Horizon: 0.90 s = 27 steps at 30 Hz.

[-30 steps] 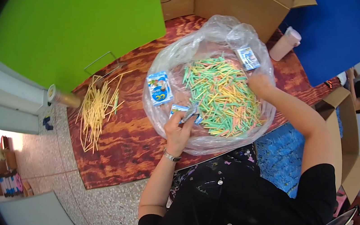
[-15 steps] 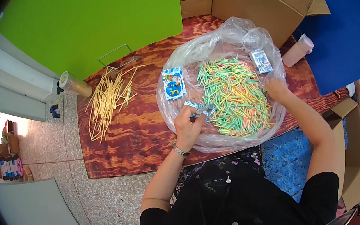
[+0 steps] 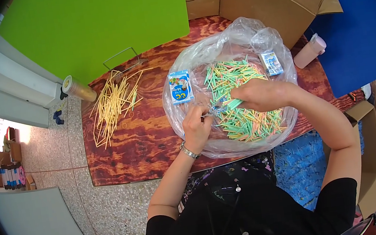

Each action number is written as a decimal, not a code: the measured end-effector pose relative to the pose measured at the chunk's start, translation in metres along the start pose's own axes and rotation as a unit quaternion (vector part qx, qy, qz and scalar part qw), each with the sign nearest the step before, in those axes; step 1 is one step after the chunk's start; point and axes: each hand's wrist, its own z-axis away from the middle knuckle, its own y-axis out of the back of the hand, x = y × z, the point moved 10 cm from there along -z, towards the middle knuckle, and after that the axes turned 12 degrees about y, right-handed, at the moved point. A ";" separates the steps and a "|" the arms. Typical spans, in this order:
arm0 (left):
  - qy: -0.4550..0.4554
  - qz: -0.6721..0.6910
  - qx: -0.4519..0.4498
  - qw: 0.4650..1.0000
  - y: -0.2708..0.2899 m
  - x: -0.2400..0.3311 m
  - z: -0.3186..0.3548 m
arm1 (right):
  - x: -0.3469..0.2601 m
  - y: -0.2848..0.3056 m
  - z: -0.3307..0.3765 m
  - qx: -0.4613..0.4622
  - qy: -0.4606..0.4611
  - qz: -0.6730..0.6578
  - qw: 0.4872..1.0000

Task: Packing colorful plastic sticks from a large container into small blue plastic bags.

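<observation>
A pile of short pastel sticks (image 3: 253, 125), green, yellow and pink, lies on a large clear plastic bag (image 3: 175, 71). My left hand (image 3: 196, 128), at the pile's left edge, pinches a small packet (image 3: 215, 110); its silvery mouth points right and my fingers hide most of the rest. Over the pile, my right hand (image 3: 261, 96) is closed round a small bunch of green sticks (image 3: 233, 104), their ends at the packet's mouth. A blue-and-white packet (image 3: 180, 87) lies flat left of the pile, and another such packet (image 3: 272, 63) rests at its upper right.
Longer pale yellow sticks (image 3: 112, 103) lie loose on the wood-patterned table (image 3: 153, 145), near a clear cylindrical container (image 3: 78, 89) and a wire stand (image 3: 121, 59). A cardboard box (image 3: 272, 1) stands behind the bag, with a pink bottle (image 3: 310, 51) to the right.
My right hand has moved left from the pile's right edge to the packet, with green sticks now showing in its fingers. My left hand stays nearly in place with the packet.
</observation>
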 end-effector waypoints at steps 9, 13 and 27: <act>-0.067 -0.062 -0.001 0.996 0.001 0.017 0.005 | 0.014 -0.012 -0.020 -0.097 -0.084 0.147 0.981; -0.091 -0.031 0.018 0.995 0.003 0.025 0.003 | -0.014 0.002 -0.034 -0.049 -0.063 0.195 0.978; -0.050 0.049 -0.033 0.997 0.014 0.010 -0.010 | -0.014 0.023 -0.022 0.295 0.070 -0.010 0.953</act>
